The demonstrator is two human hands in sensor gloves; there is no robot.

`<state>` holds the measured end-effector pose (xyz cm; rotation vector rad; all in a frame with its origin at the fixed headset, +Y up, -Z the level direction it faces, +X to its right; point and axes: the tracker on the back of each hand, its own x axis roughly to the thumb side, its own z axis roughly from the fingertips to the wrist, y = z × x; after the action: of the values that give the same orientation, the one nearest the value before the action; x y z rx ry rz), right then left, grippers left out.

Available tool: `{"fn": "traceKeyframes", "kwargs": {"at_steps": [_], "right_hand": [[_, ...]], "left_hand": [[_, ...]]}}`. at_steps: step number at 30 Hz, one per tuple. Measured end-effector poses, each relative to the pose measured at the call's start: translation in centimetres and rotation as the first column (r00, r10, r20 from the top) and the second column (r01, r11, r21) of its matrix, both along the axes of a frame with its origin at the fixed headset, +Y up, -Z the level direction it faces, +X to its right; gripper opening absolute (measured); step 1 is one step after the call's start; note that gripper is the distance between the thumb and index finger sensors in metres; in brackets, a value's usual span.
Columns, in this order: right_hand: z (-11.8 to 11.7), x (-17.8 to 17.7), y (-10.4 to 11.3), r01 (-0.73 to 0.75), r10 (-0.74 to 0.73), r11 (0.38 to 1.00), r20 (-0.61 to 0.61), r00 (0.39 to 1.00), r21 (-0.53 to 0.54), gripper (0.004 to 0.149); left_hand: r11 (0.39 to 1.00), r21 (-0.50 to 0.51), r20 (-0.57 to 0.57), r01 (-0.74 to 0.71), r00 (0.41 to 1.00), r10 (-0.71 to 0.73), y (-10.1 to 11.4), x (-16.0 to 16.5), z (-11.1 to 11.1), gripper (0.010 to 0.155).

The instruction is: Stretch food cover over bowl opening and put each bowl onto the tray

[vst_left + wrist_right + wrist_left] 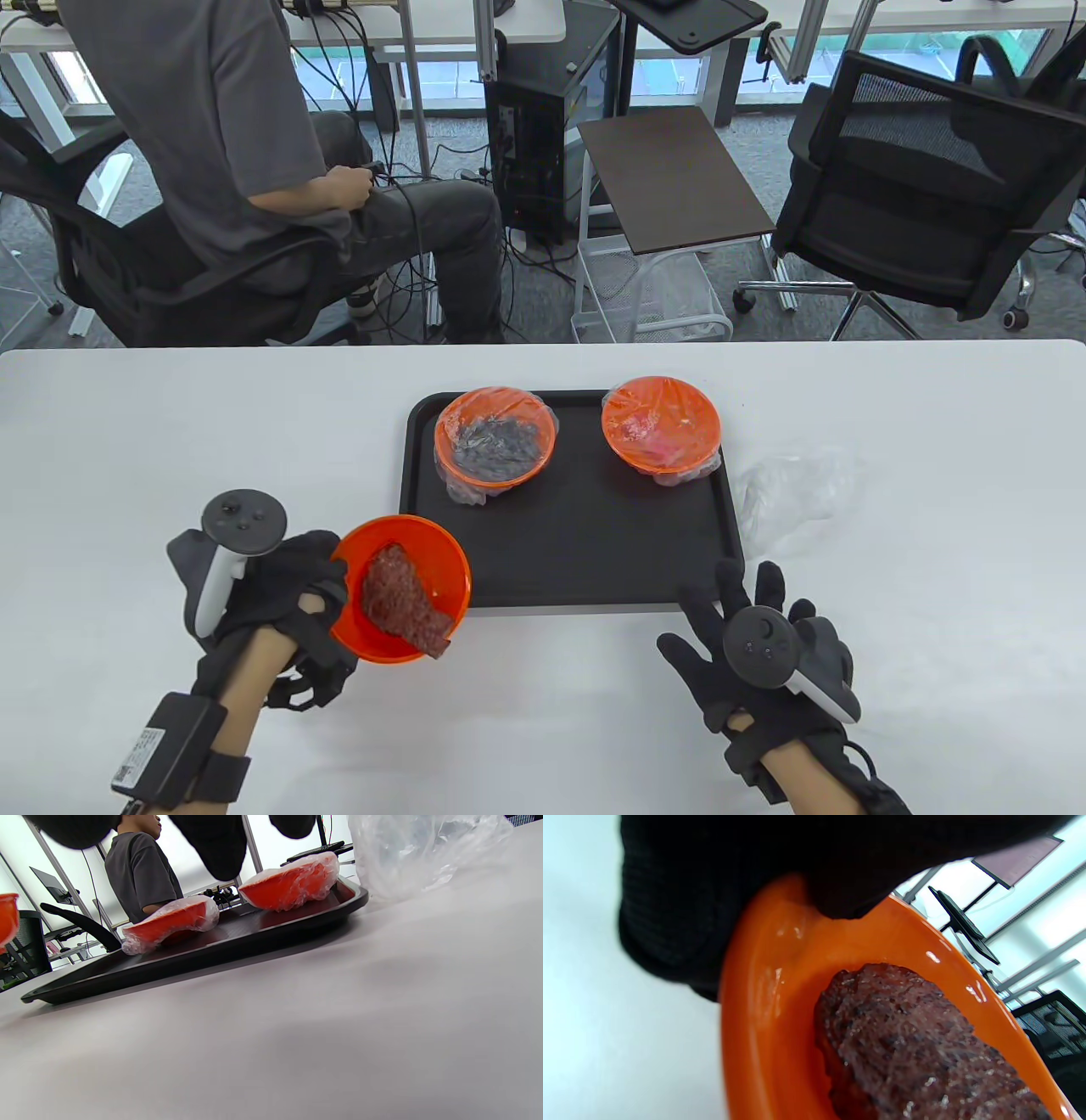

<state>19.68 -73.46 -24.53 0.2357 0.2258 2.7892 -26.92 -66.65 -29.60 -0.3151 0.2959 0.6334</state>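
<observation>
My left hand (pixel 288 594) grips the left rim of an uncovered orange bowl (pixel 416 564) that holds a slab of dark red meat (pixel 399 598); the bowl is tilted, left of the tray. In the left wrist view the thumb (pixel 840 895) hooks over the bowl rim (pixel 742 993) above the meat (pixel 916 1043). Two orange bowls wrapped in clear covers (pixel 495 440) (pixel 662 424) stand on the black tray (pixel 594 543). A loose clear food cover (pixel 793 492) lies right of the tray. My right hand (pixel 747 620) hovers open with spread fingers by the tray's near right corner.
A person sits in an office chair (pixel 170 280) beyond the table's far edge. A small side table (pixel 670 178) and another black chair (pixel 925 195) stand behind it. White tabletop (pixel 551 705) lies between my hands.
</observation>
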Motion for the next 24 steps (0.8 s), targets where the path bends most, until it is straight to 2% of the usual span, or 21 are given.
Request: {"fn": "traceKeyframes", "kwargs": {"at_steps": [7, 12, 24], "right_hand": [[-0.1, 0.1, 0.0, 0.010, -0.010, 1.000, 0.004, 1.000, 0.001, 0.082], [0.0, 0.2, 0.3, 0.018, -0.018, 1.000, 0.011, 1.000, 0.014, 0.082], [-0.1, 0.1, 0.1, 0.009, -0.009, 1.000, 0.004, 1.000, -0.003, 0.082]], "left_hand": [[1.000, -0.022, 0.175, 0.013, 0.984, -0.009, -2.1, 6.8, 1.7, 0.049], [0.999, -0.036, 0.244, 0.006, 0.970, 0.003, -3.5, 10.4, 2.2, 0.048], [0.999, -0.048, 0.284, -0.002, 0.959, 0.016, -5.4, 13.9, 1.5, 0.048]]}}
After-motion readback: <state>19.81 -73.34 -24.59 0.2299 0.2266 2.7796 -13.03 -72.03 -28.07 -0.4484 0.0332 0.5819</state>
